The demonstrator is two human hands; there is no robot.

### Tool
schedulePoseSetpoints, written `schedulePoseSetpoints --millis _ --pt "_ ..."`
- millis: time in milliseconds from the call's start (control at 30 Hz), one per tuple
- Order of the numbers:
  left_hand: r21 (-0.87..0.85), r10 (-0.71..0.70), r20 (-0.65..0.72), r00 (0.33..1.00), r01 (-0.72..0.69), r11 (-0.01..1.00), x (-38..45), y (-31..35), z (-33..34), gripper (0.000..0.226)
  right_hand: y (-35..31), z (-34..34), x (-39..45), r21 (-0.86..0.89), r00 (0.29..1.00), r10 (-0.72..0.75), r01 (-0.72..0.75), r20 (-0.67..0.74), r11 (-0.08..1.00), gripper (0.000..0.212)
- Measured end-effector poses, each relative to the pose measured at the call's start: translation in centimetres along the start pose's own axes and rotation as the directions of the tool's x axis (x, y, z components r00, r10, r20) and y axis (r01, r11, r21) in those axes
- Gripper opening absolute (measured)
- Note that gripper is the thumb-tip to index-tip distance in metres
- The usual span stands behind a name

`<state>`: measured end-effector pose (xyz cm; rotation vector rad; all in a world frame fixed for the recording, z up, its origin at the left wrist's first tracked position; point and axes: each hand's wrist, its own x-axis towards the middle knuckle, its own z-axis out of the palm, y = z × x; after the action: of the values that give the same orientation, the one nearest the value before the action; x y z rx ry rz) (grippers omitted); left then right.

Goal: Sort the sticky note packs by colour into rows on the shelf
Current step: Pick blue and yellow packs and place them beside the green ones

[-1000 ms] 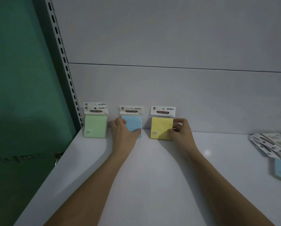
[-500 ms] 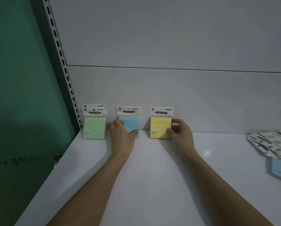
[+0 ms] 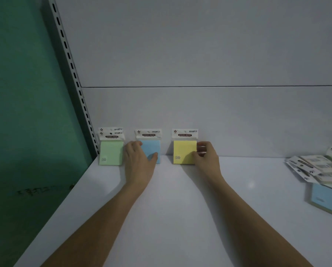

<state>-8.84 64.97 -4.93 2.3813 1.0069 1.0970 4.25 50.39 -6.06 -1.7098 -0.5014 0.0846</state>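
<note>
Three packs stand against the back wall of the shelf (image 3: 171,209). The left hand (image 3: 139,160) grasps the blue pack (image 3: 152,151); the right hand (image 3: 206,157) pinches the yellow pack (image 3: 183,152). The green pack (image 3: 111,153) stands apart at left.

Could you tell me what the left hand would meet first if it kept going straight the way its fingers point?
The left hand already grips the blue pack. Pushed straight on, the pack would probably meet the white back wall just behind it, though the gap there is unclear.
</note>
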Motion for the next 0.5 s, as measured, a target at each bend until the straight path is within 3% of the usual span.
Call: schedulePoseSetpoints --millis 100,233,300,367,500 --pt "0.043 0.01 0.07 0.998 -0.013 0.999 -1.6 0.7 -1.4 0.054 -0.3 -0.5 0.1 0.032 0.998 0.011 -0.009 -0.061 0.999 0.023" --pt "0.074 0.03 0.282 0.959 -0.053 0.996 -4.8 1.5 -3.6 0.056 -1.6 -1.4 -0.6 0.013 0.985 -0.045 0.047 -0.165 0.999 0.025" --pt "0.117 0.03 0.368 0.929 -0.079 0.99 -6.0 2.2 -5.0 0.056 -2.6 -2.0 -1.3 -0.061 0.993 -0.076 0.071 -0.089 0.996 0.027" --pt "0.133 0.019 0.431 0.902 -0.084 0.988 -6.9 3.0 -6.4 0.057 -3.7 -2.8 -2.4 -0.197 0.994 -0.077 0.091 0.081 0.976 0.031" --pt "0.113 -0.022 0.529 0.848 -0.044 0.993 -8.4 4.8 -8.6 0.061 -4.7 -5.4 -5.6 -0.46 0.94 -0.055 0.216 0.337 0.861 0.042"
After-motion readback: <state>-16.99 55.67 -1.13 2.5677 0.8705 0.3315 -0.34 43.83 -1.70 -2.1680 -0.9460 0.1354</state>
